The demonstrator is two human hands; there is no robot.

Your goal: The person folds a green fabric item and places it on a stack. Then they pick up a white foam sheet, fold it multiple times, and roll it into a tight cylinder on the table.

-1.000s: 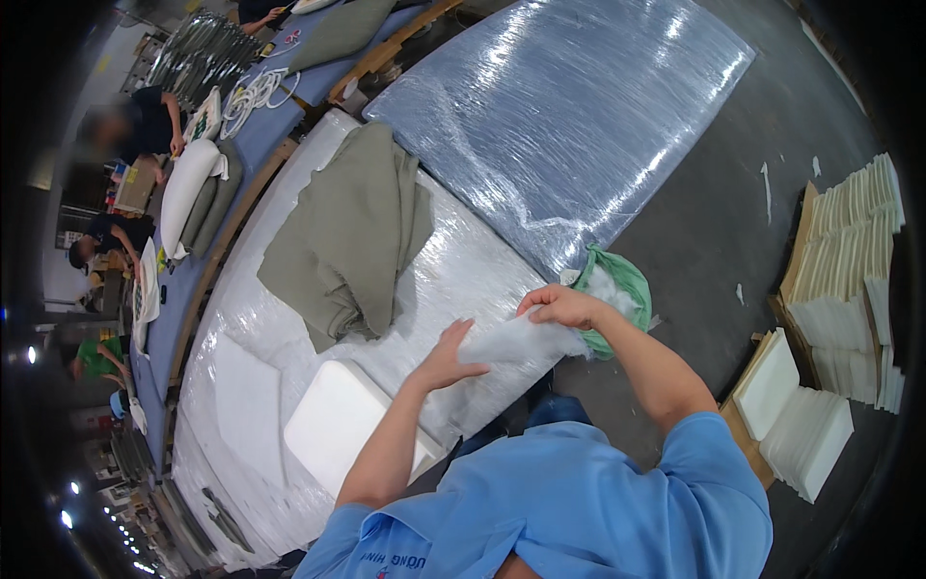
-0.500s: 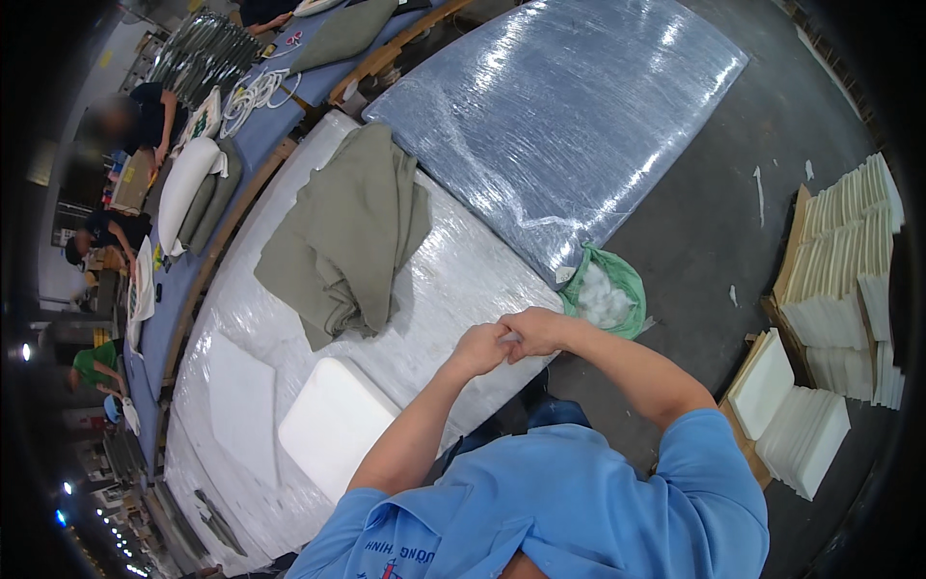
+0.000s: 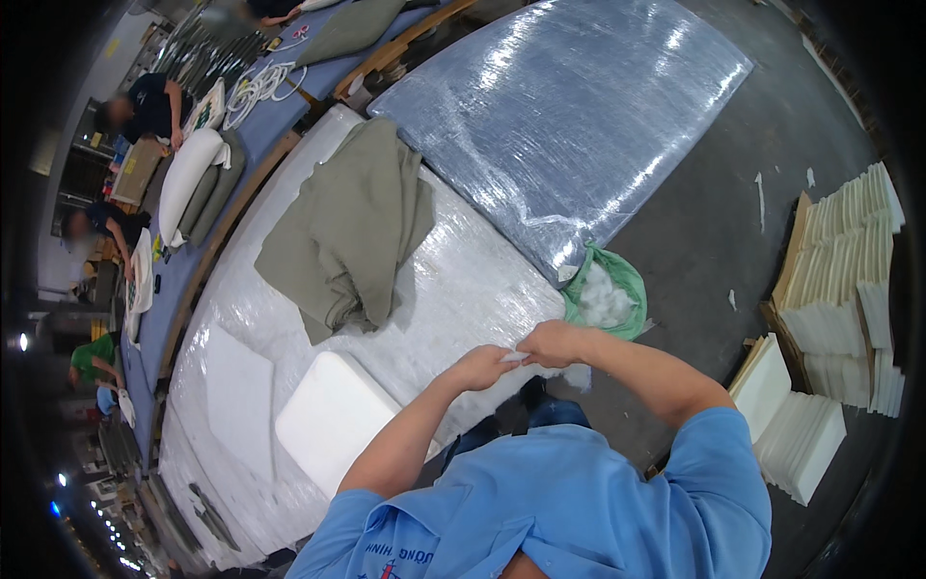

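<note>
Over the near right corner of the plastic-wrapped table, my left hand (image 3: 482, 368) and my right hand (image 3: 550, 344) face each other, fingers closed. Between their fingertips stretches a small white tuft of fibre stuffing (image 3: 515, 357), mostly covered by the fingers. Just beyond my right hand, a green bag (image 3: 632, 282) stands open at the table's corner with white fluffy stuffing (image 3: 604, 301) inside. To the left of my left forearm lies a thick white foam pad (image 3: 333, 415) with rounded corners. Farther up the table, a crumpled olive-green cloth (image 3: 347, 227) is spread in folds.
A thin white sheet (image 3: 239, 400) lies left of the pad. Behind the table stands a large film-wrapped slab (image 3: 569, 116). Stacks of white foam sheets (image 3: 839, 289) are on the floor at right. Along the left, people work at a long blue table (image 3: 256, 135) with cushions and rope.
My hands have moved slightly apart and a little lower, so more of the white tuft shows between them. The view has shifted slightly.
</note>
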